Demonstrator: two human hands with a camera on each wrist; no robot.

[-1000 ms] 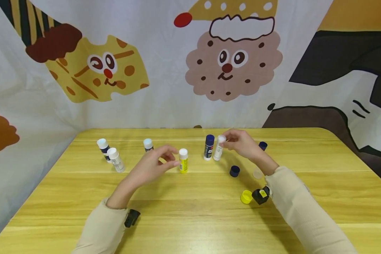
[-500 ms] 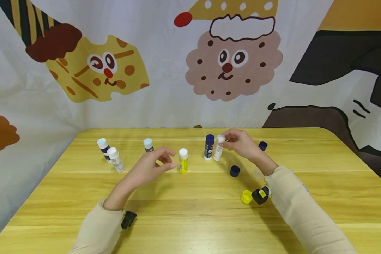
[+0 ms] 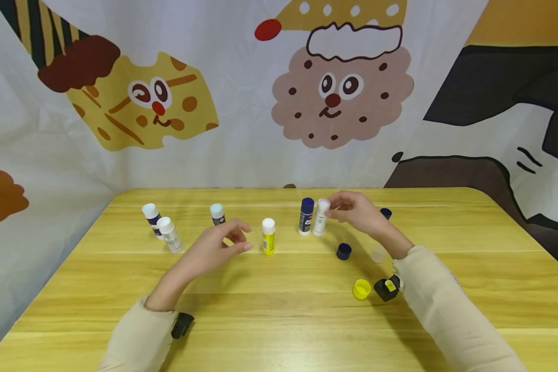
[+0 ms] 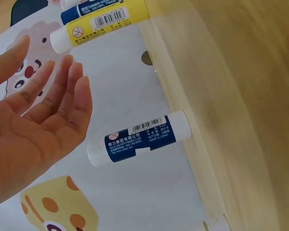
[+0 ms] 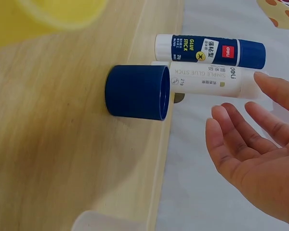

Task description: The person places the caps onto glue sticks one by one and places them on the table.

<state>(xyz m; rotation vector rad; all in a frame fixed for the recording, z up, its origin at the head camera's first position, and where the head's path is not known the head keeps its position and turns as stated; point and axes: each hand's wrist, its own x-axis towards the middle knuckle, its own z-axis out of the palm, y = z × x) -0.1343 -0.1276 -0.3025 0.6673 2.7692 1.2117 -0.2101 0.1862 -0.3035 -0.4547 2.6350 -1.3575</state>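
White glue stick [image 3: 319,224] upright on surface [image 3: 279,330], right hand [image 3: 359,213] at its top, fingers loosely spread, contact unclear. Blue stick [image 3: 306,217] just beside. Left hand [image 3: 210,251] near yellow stick [image 3: 268,242], fingers relaxed, parted. Yellow cap [image 3: 361,290] farther forward, nearer camera.

Six glue sticks stand on my bench [image 3: 260,330], with a hanging cloth [image 3: 242,103] behind it. At far left I have the outer glue stick [image 3: 152,219], and just in front and right of it, the second glue stick [image 3: 169,235]. Further right, the third glue stick [image 3: 217,213] is partly behind my left hand [image 3: 217,250]. The fourth glue stick [image 3: 268,236] stands just right of those fingertips. Beyond it, the fifth glue stick [image 3: 306,217] and sixth glue stick [image 3: 320,219] stand side by side, my right hand [image 3: 357,212] right beside the latter. The rear cap [image 3: 386,212] lies behind my right forearm; before it, the left cap [image 3: 344,251] and right cap [image 3: 377,254] lie side by side, and the front cap [image 3: 361,289] is nearest me.
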